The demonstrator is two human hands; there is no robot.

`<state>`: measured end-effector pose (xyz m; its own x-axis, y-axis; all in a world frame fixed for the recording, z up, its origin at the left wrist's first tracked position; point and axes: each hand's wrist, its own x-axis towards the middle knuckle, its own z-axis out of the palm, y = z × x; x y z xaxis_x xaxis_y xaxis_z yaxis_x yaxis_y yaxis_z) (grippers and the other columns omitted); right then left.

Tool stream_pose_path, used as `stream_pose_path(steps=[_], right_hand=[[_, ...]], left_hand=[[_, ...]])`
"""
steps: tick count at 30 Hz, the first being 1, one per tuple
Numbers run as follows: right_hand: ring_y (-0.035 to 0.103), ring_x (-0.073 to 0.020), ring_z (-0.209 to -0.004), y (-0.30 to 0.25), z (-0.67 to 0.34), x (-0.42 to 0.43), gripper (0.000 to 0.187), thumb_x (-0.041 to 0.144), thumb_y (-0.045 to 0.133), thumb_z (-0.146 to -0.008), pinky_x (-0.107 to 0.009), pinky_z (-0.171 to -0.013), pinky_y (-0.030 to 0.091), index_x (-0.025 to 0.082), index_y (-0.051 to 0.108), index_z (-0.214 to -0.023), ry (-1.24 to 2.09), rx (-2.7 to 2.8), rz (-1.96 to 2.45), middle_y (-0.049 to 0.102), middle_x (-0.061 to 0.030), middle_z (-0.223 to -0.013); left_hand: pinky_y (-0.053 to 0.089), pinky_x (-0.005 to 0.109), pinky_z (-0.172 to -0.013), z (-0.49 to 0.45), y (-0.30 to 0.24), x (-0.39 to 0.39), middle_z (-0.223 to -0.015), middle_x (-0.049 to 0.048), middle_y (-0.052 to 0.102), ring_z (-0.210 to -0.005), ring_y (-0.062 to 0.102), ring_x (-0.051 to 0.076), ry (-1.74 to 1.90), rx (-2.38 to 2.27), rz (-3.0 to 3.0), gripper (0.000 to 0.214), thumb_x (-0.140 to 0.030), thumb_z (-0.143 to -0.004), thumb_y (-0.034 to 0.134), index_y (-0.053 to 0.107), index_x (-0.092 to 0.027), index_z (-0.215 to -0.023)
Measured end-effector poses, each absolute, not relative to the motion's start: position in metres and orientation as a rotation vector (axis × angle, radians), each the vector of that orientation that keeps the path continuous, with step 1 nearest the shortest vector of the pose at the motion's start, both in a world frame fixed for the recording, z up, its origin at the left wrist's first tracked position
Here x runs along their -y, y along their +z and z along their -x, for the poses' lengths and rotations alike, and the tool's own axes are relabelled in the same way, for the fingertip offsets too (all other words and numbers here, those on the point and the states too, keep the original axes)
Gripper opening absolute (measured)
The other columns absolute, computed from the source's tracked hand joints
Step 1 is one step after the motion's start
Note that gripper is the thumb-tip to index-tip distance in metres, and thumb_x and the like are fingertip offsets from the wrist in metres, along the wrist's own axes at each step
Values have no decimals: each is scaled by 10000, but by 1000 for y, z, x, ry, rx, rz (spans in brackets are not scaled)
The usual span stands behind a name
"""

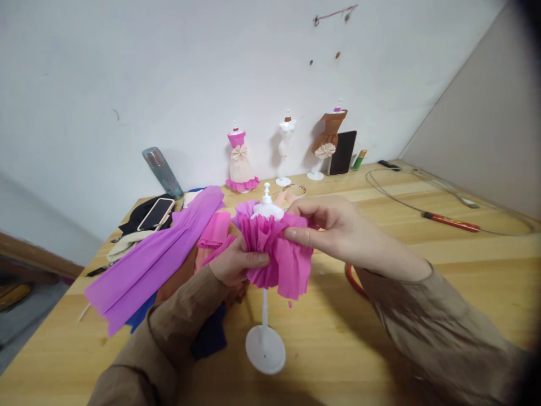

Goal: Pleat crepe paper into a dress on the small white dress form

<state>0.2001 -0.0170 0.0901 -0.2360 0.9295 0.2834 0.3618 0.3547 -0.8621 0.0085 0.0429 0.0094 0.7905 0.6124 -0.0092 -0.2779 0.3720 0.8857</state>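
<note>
Holding ruffled magenta crepe-like material around the torso of a small white plastic dress form, upright on the pale wooden counter. Risk: gathers may fan open or slip if the left hand slackens; an uneven tug by the right hand could tear the material or tip the form on its slim stand. Pose: left hand low, thumb in front, closed on the bunched folds; right hand reaching across from its side, thumb and fingers pinching the upper edge.
</note>
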Motion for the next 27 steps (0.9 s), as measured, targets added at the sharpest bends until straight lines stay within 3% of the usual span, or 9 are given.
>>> stream_pose_path(steps=[4,11,19,27], right_hand=[[493,-129,-560,86,-196,15,228,329,715,-745,-266,-508,382,202,535,-684,781,1787,1182,529,26,-627],[484,-133,-590,80,-199,10,170,206,665,-728,-275,-544,370,206,500,-686,703,1830,1187,517,30,-642],[459,-134,-556,83,-194,16,193,220,665,-732,-280,-523,330,215,480,-678,595,1846,1291,496,34,-597],[570,-204,-681,83,-195,16,139,291,697,-748,-327,-615,430,204,594,-782,439,1899,1393,618,-26,-714]], left_hand=[[564,357,-813,-14,15,-41,-893,75,760,-873,724,255,637,-369,-1056,488,-375,-582,913,735,-166,-986],[567,320,-761,-14,18,-40,-840,68,756,-806,730,230,641,-366,-1048,460,-360,-591,907,730,-142,-955],[567,299,-707,-13,14,-39,-821,75,759,-761,728,219,628,-385,-1016,465,-364,-571,919,725,-133,-925],[579,298,-724,-15,16,-38,-829,61,761,-774,732,212,669,-387,-981,480,-353,-569,921,724,-147,-956]])
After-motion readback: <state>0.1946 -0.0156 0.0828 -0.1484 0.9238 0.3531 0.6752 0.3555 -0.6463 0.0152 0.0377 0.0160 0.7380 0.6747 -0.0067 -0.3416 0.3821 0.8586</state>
